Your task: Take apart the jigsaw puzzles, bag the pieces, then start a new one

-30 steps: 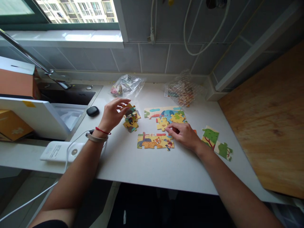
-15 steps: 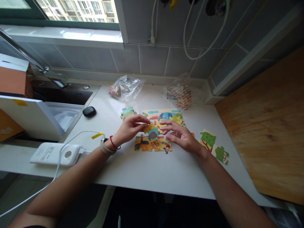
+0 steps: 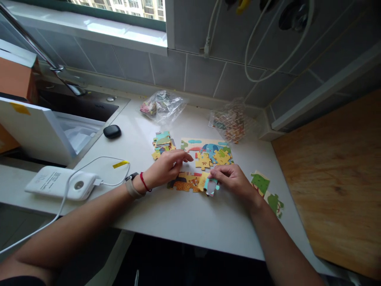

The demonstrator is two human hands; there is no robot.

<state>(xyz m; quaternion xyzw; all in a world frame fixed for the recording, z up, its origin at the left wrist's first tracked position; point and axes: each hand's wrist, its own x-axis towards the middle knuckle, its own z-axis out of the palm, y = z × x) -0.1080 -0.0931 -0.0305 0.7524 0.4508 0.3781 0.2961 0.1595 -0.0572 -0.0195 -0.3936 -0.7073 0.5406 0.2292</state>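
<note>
My right hand (image 3: pixel 232 181) pinches a small blue and yellow puzzle piece (image 3: pixel 210 186) at the right end of a joined strip of yellow puzzle pieces (image 3: pixel 187 182) on the white counter (image 3: pixel 190 214). My left hand (image 3: pixel 165 167) rests flat on the left end of that strip, fingers stretched and holding nothing. Behind the hands lies a larger joined section with an elephant (image 3: pixel 208 150). A small heap of loose pieces (image 3: pixel 162 143) sits left of it. Two green tree pieces (image 3: pixel 266 190) lie to the right of my right wrist.
Two clear bags of pieces (image 3: pixel 162 106) (image 3: pixel 230 121) lie by the tiled wall. A black case (image 3: pixel 112 131), a white power bank (image 3: pixel 58 182) with cable, and an open white box (image 3: pixel 38 131) over the sink are at left. A wooden board (image 3: pixel 336 174) borders the right.
My left hand carried a piece from the loose heap to the centre; the piece is now in my right hand at the strip's right end. My left hand came down onto the strip.
</note>
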